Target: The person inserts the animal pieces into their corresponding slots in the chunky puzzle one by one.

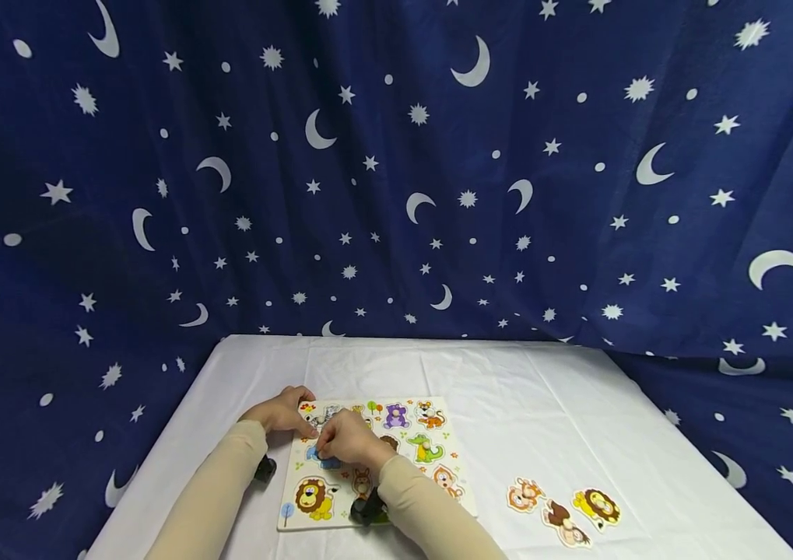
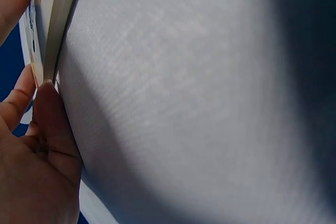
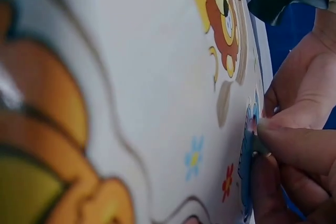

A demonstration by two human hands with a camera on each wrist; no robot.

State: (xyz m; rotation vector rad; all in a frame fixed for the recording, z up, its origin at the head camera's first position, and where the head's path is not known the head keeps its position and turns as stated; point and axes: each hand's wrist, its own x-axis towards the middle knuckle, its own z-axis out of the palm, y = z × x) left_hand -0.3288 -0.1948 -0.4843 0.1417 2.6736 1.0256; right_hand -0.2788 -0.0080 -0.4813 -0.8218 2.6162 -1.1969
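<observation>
A white wooden puzzle board [image 1: 347, 519] with animal pictures lies on the table. My left hand [image 1: 284, 410] grips its far left corner; in the left wrist view that hand's fingers [image 2: 50, 108] touch the edge of the board [image 2: 59, 19]. Over the board's left part, my right hand [image 1: 354, 439] pinches the small knob on a blue animal puzzle piece [image 1: 329, 462]. The right wrist view shows this blue piece [image 3: 244, 163] at the board's surface, between thumb and fingers [image 3: 294, 142]. Whether it sits fully in its recess I cannot tell. A lion piece [image 1: 315, 499] lies nearer me.
Right of the board, a loose orange animal piece [image 1: 524, 495], a brown one [image 1: 564, 525] and a lion one [image 1: 597, 507] lie on the white tablecloth [image 1: 508, 412]. On the board are a purple piece [image 1: 396, 416], a tiger [image 1: 431, 415] and a green crocodile [image 1: 426, 449]. A starry blue curtain [image 1: 382, 241] hangs behind.
</observation>
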